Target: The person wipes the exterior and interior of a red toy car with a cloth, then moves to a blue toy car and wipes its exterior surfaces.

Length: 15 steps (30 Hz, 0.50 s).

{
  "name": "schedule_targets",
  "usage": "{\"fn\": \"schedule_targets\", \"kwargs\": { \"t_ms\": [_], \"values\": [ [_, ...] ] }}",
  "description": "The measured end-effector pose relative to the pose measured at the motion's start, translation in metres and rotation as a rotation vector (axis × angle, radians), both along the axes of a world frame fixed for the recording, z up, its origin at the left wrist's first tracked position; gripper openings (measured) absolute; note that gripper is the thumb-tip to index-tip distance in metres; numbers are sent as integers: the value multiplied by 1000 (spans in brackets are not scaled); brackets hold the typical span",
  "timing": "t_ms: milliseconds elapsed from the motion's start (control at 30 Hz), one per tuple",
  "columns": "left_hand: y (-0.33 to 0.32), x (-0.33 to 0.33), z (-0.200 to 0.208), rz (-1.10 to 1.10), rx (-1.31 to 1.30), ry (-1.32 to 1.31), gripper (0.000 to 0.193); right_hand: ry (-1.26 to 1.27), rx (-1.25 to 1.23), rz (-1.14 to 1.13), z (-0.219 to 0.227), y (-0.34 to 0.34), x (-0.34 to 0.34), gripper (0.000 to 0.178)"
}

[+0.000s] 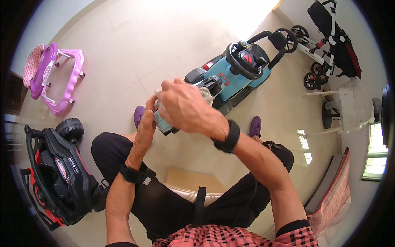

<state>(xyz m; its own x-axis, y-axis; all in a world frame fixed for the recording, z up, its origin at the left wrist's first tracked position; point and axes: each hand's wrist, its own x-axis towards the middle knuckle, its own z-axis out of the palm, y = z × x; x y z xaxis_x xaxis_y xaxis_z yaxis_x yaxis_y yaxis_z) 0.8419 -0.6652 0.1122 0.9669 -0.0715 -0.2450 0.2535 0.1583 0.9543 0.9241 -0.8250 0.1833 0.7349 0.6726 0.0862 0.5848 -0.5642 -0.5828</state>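
My right hand [181, 105] is closed, its back toward me, over the front end of a blue and black ride-on toy car [242, 76]. Whitish, crumpled material, seemingly a cloth [205, 95], shows beside its little-finger side, and a pale bit shows at its fingertips. Close against it on the left stands my left hand [145, 131], seen edge-on with thumb and fingers stretched upward; its palm is mostly hidden. The car has a black steering wheel [245, 60] with a red centre and a black push bar. Both my wrists wear black bands.
A purple baby walker [61, 84] stands far left, with a black and red toy vehicle [66, 168] nearer. To the far right are a folded stroller [335, 41] and a plastic-covered white piece of furniture [356, 109]. Checked fabric [329, 201] lies at right. A cardboard-coloured box [193, 179] sits between my legs.
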Motion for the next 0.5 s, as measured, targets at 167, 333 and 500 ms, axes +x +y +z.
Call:
{"fn": "schedule_targets", "kwargs": {
  "t_ms": [167,333,500],
  "values": [
    [4,0,14,-95,-20,-17,86,-187,323,-259,-15,-20,-49,27],
    [2,2,18,-107,61,-24,95,-226,398,-233,-28,-34,-74,36],
    [2,3,16,-96,113,-33,85,215,545,-439,-38,-48,-81,17]
  ]
}}
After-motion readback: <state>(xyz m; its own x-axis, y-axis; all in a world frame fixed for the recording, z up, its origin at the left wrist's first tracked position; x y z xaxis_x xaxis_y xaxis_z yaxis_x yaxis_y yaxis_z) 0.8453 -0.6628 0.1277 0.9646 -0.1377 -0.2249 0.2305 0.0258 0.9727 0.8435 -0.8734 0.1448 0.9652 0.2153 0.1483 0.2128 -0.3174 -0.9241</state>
